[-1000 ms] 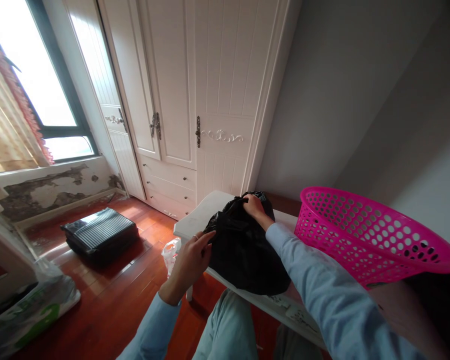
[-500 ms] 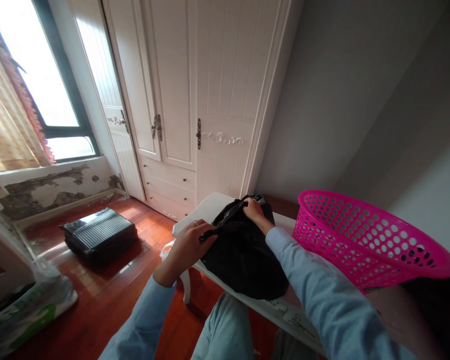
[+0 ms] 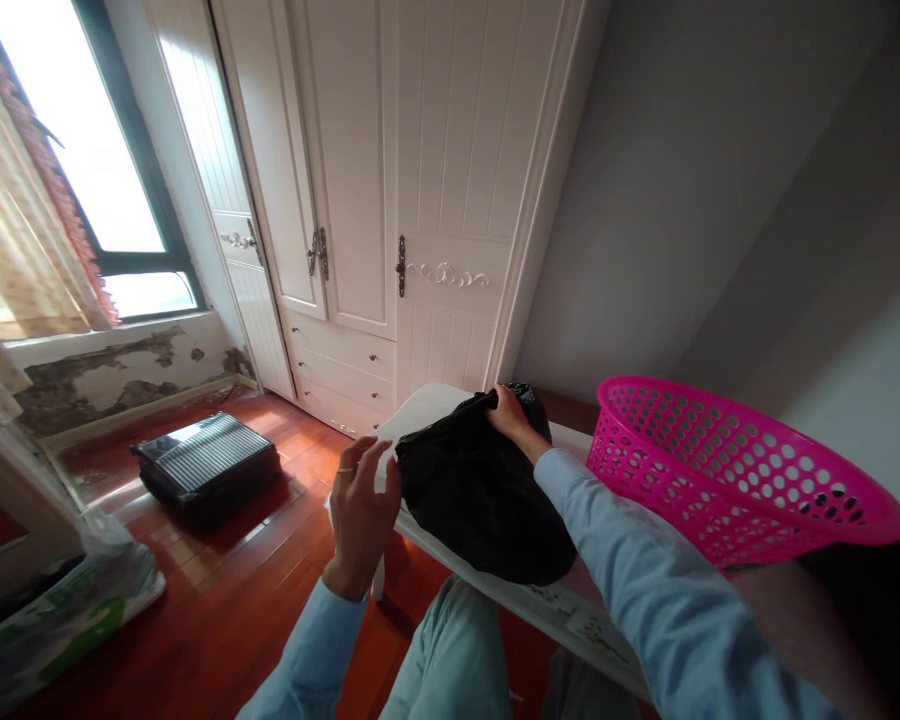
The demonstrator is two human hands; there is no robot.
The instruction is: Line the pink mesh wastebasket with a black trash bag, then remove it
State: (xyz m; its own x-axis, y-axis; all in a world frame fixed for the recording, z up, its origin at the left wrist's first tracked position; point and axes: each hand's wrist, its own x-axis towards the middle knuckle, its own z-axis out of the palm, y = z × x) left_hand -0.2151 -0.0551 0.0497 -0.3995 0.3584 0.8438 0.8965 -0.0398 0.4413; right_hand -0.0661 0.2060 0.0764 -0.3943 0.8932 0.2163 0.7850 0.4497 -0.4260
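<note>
A black cloth garment [image 3: 484,500] lies bunched on the white table, its kind unclear among the folds. My right hand [image 3: 511,415] is closed on its upper edge, the fingertips partly hidden by the cloth. Just beyond the garment's left corner, my left hand [image 3: 361,505] is raised with fingers curved and apart, holding nothing. A piece of shiny black plastic [image 3: 529,398] shows behind my right hand.
A pink perforated basket [image 3: 720,480] stands on the right of the white table [image 3: 435,398]. A black ridged case [image 3: 206,465] lies on the red floor, near a plastic bag [image 3: 112,590]. A white wardrobe [image 3: 450,180] stands behind.
My left hand has let go of the garment's left edge and moved a little to the left, its fingers opening. My right hand keeps its hold on the upper edge.
</note>
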